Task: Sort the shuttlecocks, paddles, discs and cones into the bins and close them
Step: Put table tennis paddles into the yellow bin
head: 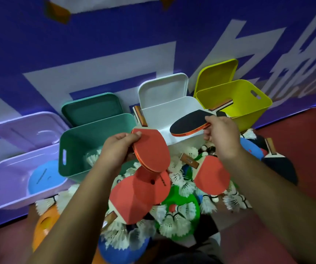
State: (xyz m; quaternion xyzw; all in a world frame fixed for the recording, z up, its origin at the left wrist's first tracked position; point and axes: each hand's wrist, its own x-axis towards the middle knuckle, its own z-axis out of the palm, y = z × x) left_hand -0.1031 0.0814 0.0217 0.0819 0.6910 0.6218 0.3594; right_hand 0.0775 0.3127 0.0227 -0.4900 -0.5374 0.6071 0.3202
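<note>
- Head view: both hands were up over the heap, each clamped on one paddle at the blade edge, thumb on top and fingers curled under.
- Left hand [115, 149] held the red paddle [150, 149]. Its handle pointed away from me, at the gap between the green bin [96, 130] and the white bin [172, 111].
- Right hand [222, 134] held the black paddle [188, 123]. The blade sat over the white bin's near side, and the long axis ran up-right, with the handle end at the yellow bin [248, 103] corner.
- My read: the drop turned on that axis. Right hand was nearer yellow, left nearer white. I couldn't tell which bin takes paddles.
- Counts: four bins, counting the purple bin [4, 183]; four lids [163, 88] off, propped on the wall [77, 44]; two paddles in hand; at least three loose paddles [211, 175]; one blue disc [44, 178] in purple; shuttlecocks [174, 221] too many to count.
</note>
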